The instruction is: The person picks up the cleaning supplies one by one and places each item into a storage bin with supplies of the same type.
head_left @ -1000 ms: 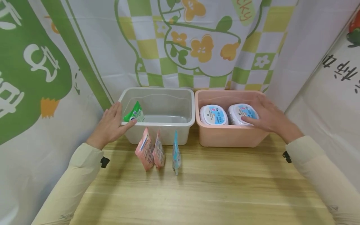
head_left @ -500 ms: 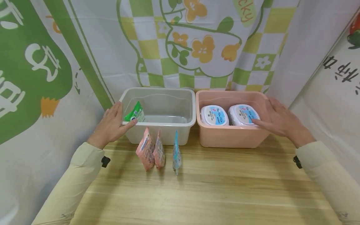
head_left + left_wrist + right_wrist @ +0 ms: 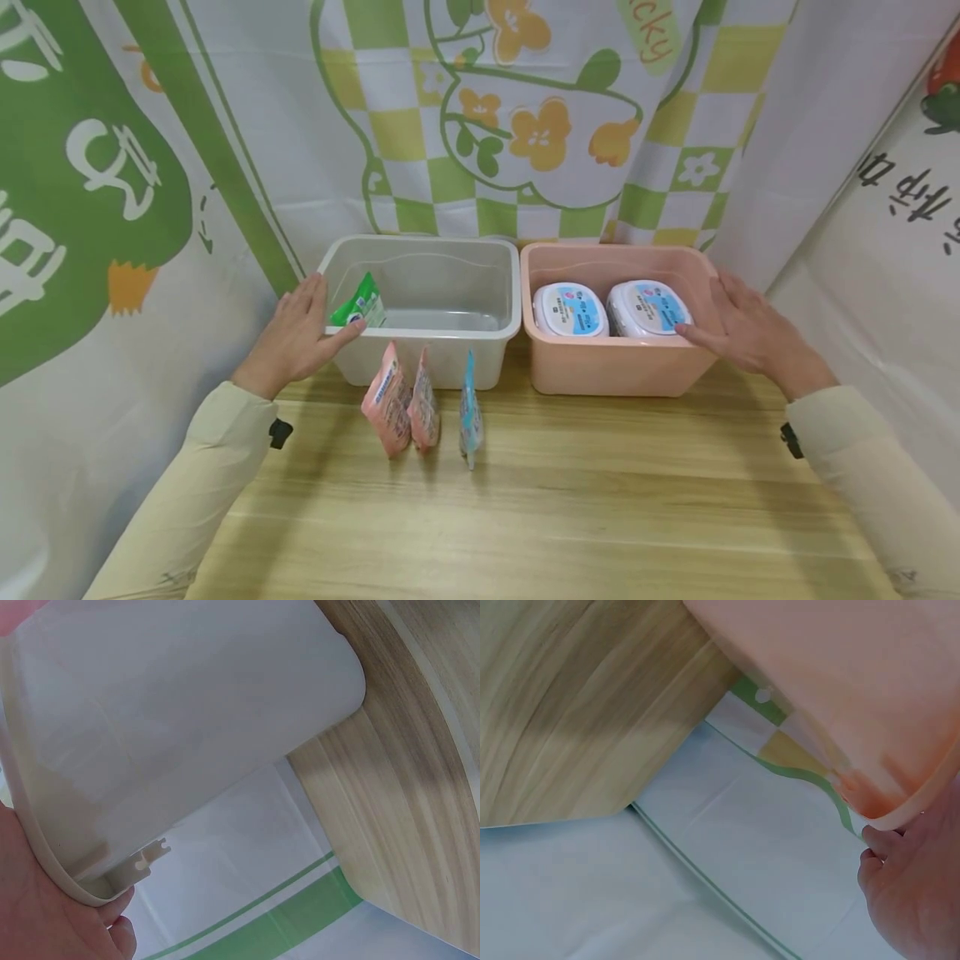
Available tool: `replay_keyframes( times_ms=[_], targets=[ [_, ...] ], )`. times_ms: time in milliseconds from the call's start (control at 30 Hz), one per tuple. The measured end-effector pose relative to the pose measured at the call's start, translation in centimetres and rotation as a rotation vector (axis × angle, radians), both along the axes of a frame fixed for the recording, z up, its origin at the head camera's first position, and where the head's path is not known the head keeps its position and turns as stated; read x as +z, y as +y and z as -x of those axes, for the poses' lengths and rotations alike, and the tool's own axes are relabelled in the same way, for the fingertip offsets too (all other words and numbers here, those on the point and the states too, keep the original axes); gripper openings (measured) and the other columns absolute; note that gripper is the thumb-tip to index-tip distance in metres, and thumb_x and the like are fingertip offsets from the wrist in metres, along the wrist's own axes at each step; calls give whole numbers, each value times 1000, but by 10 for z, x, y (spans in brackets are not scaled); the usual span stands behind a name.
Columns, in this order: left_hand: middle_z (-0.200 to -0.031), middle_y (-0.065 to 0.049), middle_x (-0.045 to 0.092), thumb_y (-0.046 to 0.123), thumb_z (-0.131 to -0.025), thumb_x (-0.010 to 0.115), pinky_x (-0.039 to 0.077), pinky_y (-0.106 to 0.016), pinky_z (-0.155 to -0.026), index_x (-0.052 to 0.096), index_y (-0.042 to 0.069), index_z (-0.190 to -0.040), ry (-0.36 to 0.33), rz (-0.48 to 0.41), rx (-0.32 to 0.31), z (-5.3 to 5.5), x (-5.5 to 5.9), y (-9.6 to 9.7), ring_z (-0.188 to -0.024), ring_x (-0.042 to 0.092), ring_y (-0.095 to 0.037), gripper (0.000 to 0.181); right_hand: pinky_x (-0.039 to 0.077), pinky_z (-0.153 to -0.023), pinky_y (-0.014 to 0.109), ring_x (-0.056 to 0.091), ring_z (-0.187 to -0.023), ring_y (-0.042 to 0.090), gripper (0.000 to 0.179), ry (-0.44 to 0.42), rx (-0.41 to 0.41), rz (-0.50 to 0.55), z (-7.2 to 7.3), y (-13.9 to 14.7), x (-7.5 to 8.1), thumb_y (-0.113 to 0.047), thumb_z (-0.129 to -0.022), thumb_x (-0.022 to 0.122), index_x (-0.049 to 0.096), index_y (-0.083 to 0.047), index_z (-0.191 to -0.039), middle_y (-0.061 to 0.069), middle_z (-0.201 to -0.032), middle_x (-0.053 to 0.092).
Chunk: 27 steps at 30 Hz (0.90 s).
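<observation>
My left hand (image 3: 291,337) rests on the left rim of the grey bin (image 3: 450,360), thumb along its front edge. In the left wrist view its fingers (image 3: 56,915) lie at the bin's corner rim. On the other side, my right hand (image 3: 759,335) touches the right rim of the pink bin (image 3: 615,368), fingers extended. A green packet (image 3: 364,302) leans inside the grey bin's left end. Two white-lidded tubs (image 3: 572,310) with blue labels sit side by side in the pink bin; the right thumb is close to the right-hand tub (image 3: 647,307).
In front of the grey bin stand two pink packets (image 3: 388,407) and a blue packet (image 3: 470,417), edge-on to the head camera. The bins stand side by side on a wooden table (image 3: 540,517). A printed curtain (image 3: 540,133) hangs close behind them.
My right hand has shifted right, from over the right tub to the pink bin's right rim. The left hand and packets have stayed where they were.
</observation>
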<state>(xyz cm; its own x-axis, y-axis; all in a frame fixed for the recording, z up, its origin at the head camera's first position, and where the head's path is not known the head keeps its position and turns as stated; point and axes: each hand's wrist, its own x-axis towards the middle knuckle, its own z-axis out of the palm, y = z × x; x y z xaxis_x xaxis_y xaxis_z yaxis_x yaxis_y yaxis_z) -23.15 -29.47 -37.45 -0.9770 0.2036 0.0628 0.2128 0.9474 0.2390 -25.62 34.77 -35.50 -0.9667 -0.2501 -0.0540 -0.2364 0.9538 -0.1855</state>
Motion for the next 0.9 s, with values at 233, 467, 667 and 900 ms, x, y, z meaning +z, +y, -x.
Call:
replay_keyframes(
  times_ms=[233,467,667,900],
  targets=[
    [-174,-32,-3,71,-105,35,4,-66,-131,-3,-11,-163,-5,-5,6,-2,0,0,-162,2,-50,107,10,-124,75,2,-158,59,109,-19,-4,23,3,2,-7,-70,-104,43,-3,9,-163,35,-172,-8],
    [-173,-34,-2,70,-105,35,6,-68,-130,0,-13,-163,10,-2,-4,-1,2,-1,-162,4,-52,107,5,-126,72,-4,-160,56,106,-23,7,57,3,3,-13,-67,-106,40,-7,8,-163,30,-173,-16],
    [-173,-34,-2,71,-105,33,6,-68,-130,-2,-13,-162,-12,23,-19,0,7,0,-162,3,-52,107,5,-126,74,-7,-160,55,104,-27,11,80,1,2,-13,-66,-106,39,-9,7,-163,28,-173,-19],
    [-171,-38,5,69,-104,41,12,-68,-129,2,-15,-162,0,-3,-26,-1,8,-3,-160,9,-55,109,4,-126,73,-7,-160,56,103,-27,19,76,-2,1,-13,-64,-107,38,-9,9,-162,30,-172,-19]
  ],
)
